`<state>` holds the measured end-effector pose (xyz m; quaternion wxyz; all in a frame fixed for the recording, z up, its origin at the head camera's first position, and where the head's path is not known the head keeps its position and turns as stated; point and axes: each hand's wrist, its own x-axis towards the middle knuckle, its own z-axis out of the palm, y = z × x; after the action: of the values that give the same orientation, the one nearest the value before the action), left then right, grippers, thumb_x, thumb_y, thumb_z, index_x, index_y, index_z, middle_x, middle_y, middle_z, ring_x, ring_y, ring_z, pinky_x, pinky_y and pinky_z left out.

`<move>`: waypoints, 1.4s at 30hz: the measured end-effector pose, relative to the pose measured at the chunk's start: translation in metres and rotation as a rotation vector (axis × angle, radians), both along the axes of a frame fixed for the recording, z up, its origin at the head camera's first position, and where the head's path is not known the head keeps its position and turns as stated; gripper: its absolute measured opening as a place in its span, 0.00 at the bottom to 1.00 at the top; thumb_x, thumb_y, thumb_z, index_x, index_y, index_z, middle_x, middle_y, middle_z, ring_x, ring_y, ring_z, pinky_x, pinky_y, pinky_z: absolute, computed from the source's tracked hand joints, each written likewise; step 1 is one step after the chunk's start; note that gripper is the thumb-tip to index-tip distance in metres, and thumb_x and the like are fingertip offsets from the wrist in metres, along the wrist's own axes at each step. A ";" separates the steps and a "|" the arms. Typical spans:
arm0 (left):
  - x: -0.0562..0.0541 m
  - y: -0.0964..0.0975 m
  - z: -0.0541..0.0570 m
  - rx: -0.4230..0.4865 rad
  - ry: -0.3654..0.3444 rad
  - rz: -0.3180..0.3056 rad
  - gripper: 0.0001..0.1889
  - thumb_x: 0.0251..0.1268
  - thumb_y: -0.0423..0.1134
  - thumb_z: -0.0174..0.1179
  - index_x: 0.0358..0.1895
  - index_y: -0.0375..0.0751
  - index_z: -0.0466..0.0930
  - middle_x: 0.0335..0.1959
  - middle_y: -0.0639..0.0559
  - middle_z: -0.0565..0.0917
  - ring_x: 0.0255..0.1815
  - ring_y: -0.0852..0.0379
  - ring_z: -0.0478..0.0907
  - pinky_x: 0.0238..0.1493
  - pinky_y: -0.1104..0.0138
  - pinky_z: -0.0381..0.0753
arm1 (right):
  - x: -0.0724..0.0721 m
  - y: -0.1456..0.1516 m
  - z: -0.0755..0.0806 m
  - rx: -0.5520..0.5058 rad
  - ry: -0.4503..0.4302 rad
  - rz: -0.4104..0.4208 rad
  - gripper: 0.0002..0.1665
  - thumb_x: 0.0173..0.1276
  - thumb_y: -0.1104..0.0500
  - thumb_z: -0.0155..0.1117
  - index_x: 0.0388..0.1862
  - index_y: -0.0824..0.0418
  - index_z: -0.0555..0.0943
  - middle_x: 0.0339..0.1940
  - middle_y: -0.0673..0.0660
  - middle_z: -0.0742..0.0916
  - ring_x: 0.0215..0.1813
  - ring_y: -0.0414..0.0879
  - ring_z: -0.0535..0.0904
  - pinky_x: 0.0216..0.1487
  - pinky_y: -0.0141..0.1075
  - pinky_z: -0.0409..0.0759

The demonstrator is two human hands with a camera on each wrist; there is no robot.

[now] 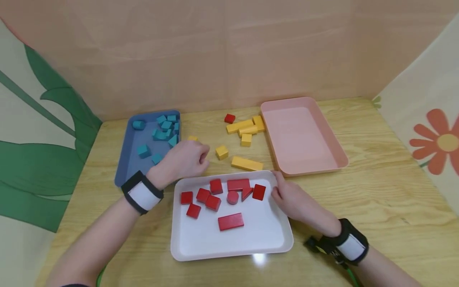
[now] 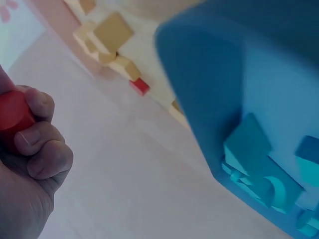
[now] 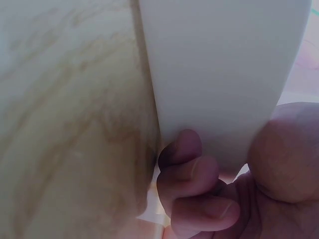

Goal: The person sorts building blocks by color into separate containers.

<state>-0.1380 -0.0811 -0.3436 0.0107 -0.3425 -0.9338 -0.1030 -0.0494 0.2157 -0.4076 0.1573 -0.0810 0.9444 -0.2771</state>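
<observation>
Pink-beige sheet behind; light wood worktop carries everything. White tray sits nearest the person, long side across. Pink tray lies beyond it to the right, bare inside. Blue tray is far left. Right hand holds the white tray's far right corner: fingers curled low against the outer wall, thumb at the rim, near the pink tray's near left corner. Left hand is just past the white tray's far edge, beside the blue tray, fingers curled tight round a red block; the left wrist view shows it, only partly in frame, full shape can't be told. Red blocks in the white tray, ten: mostly cubes and squares, two oblongs, one round, one triangular, grouped toward the far side except one oblong near the middle. Yellow blocks lie loose between the blue and pink trays, some bunched by the pink one. Blue blocks crowd the blue tray's right side, a few apart. Smallest: lone red block at the back, just behind the yellow bunch.
</observation>
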 end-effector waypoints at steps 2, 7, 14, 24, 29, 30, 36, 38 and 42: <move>0.010 -0.007 -0.001 0.005 -0.019 0.008 0.11 0.49 0.44 0.56 0.18 0.50 0.65 0.07 0.58 0.65 0.10 0.63 0.63 0.13 0.70 0.64 | 0.000 0.000 0.000 0.002 0.000 -0.001 0.29 0.66 0.58 0.46 0.63 0.63 0.51 0.42 0.60 0.77 0.23 0.44 0.70 0.19 0.34 0.71; 0.032 -0.021 -0.007 0.002 -0.011 0.034 0.11 0.46 0.44 0.58 0.19 0.51 0.64 0.08 0.60 0.64 0.10 0.65 0.62 0.14 0.72 0.63 | 0.000 0.000 -0.001 0.001 0.005 0.004 0.29 0.66 0.58 0.46 0.63 0.63 0.52 0.46 0.61 0.76 0.27 0.44 0.71 0.21 0.33 0.71; 0.052 -0.031 -0.021 -0.025 0.013 0.016 0.10 0.46 0.45 0.58 0.20 0.52 0.64 0.11 0.62 0.63 0.13 0.65 0.62 0.15 0.73 0.63 | -0.001 0.001 -0.002 -0.017 0.000 0.008 0.29 0.66 0.59 0.46 0.64 0.63 0.51 0.47 0.61 0.76 0.24 0.44 0.71 0.19 0.34 0.71; 0.058 -0.035 -0.033 -0.043 0.070 -0.016 0.18 0.47 0.50 0.60 0.43 0.50 0.74 0.37 0.57 0.75 0.29 0.64 0.70 0.29 0.72 0.72 | -0.002 0.002 -0.002 -0.013 -0.006 -0.006 0.29 0.66 0.58 0.47 0.63 0.62 0.51 0.44 0.60 0.76 0.22 0.44 0.70 0.18 0.34 0.71; 0.057 -0.036 -0.036 -0.129 0.174 -0.038 0.38 0.50 0.67 0.49 0.65 0.55 0.60 0.65 0.47 0.60 0.62 0.47 0.60 0.50 0.50 0.68 | -0.002 0.002 -0.003 -0.009 -0.002 0.004 0.30 0.66 0.58 0.46 0.64 0.63 0.51 0.40 0.60 0.77 0.21 0.44 0.70 0.18 0.35 0.71; 0.057 -0.037 -0.036 -0.132 0.185 -0.042 0.41 0.50 0.70 0.46 0.67 0.55 0.55 0.68 0.47 0.54 0.66 0.45 0.52 0.53 0.46 0.64 | -0.001 0.001 -0.003 -0.009 0.001 0.005 0.30 0.66 0.58 0.46 0.64 0.63 0.51 0.39 0.59 0.77 0.21 0.44 0.69 0.18 0.35 0.70; 0.054 -0.038 -0.040 -0.130 0.222 -0.046 0.45 0.48 0.75 0.34 0.70 0.56 0.43 0.71 0.48 0.40 0.69 0.44 0.34 0.59 0.43 0.51 | -0.001 0.001 -0.004 -0.015 0.017 0.014 0.29 0.66 0.58 0.47 0.64 0.63 0.51 0.36 0.58 0.77 0.19 0.44 0.68 0.17 0.35 0.70; 0.053 -0.038 -0.041 -0.137 0.215 -0.041 0.46 0.48 0.76 0.33 0.70 0.56 0.43 0.71 0.48 0.39 0.69 0.44 0.33 0.59 0.43 0.49 | -0.001 0.001 -0.003 -0.017 0.016 0.013 0.29 0.66 0.59 0.47 0.63 0.63 0.52 0.35 0.58 0.77 0.19 0.44 0.68 0.17 0.35 0.70; 0.052 -0.036 -0.040 -0.153 0.214 -0.034 0.46 0.48 0.76 0.31 0.70 0.56 0.43 0.71 0.48 0.39 0.69 0.44 0.31 0.60 0.43 0.48 | -0.001 0.001 -0.003 -0.022 0.010 0.010 0.29 0.66 0.59 0.47 0.63 0.63 0.52 0.34 0.57 0.77 0.19 0.44 0.68 0.17 0.35 0.70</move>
<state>-0.0858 -0.1171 -0.3837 0.0823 -0.3674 -0.9264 0.0054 -0.0508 0.2171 -0.4108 0.1530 -0.0888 0.9417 -0.2864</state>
